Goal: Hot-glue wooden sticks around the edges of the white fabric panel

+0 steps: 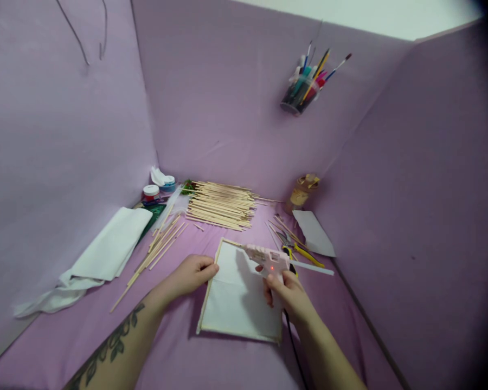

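Observation:
My right hand (289,295) is wrapped round the handle of a pale pink glue gun (266,257), whose small red light glows. A long whitish glue stick (312,267) juts from the gun's rear. The nozzle points left, close to the top edge of a white rectangular panel (231,309) bordered with thin wooden sticks. My left hand (197,275) pinches the panel's left edge between thumb and fingers. The gun and my right hand cover part of the panel's right side.
Behind the panel lies a pile of wooden sticks (222,206); several loose sticks (156,246) are at left beside folded white cloth (109,246). Yellow-handled pruning shears (307,254) lie right. A cup of brushes and pens (303,89) hangs on the wall. The gun's black cord (293,346) trails toward me.

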Motion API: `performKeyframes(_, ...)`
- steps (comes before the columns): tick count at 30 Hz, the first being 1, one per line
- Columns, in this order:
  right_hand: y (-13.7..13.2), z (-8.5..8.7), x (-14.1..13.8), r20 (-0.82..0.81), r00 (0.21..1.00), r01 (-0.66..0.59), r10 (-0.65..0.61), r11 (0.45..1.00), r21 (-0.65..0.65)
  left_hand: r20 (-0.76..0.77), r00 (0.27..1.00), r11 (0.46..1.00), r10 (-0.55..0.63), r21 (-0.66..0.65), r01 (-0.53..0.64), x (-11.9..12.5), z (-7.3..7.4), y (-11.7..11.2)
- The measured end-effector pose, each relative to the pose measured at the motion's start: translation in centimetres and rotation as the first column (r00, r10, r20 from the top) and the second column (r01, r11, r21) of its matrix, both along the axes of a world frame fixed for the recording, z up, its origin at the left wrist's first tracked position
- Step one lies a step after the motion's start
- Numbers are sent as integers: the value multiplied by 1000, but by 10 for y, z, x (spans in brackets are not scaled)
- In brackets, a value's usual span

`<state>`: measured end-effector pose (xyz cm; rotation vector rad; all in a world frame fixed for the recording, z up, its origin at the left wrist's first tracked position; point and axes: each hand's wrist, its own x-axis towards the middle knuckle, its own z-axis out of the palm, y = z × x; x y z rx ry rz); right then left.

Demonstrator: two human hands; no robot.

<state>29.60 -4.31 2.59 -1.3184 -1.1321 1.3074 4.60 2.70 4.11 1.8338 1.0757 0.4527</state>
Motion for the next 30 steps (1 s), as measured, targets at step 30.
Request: performKeyframes(30,2,-6,-10,7,998,58,-58,998,28,20,1000,1000,-3,0,3,2,-2,1)
